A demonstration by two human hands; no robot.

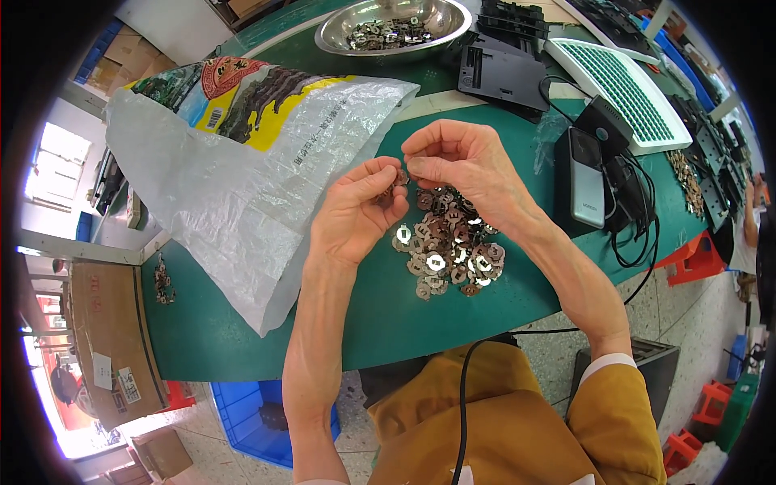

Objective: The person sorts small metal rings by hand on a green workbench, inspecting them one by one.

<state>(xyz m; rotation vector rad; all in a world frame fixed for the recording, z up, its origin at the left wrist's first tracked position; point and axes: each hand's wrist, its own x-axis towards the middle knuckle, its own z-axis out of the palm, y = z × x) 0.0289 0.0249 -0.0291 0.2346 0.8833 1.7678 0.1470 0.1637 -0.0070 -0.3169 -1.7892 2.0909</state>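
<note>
My left hand is closed, with thumb and curled fingers around a few small brownish metal pieces. Close beside it on the right, my right hand has its thumb pressed to the fingers in a pinch; anything between them is too small to make out. Both hands are over the near part of a green-topped table. Just below the right hand lies a heap of small flat metal pieces, roundish with cut-outs, some shiny and some dull brown. My right wrist and fingers hide part of the heap's upper edge.
A large white plastic sack lies left of my hands. Behind stand a steel bowl of metal parts, black plastic housings and a white tray. A grey power bank with black cables sits right; a blue crate is below.
</note>
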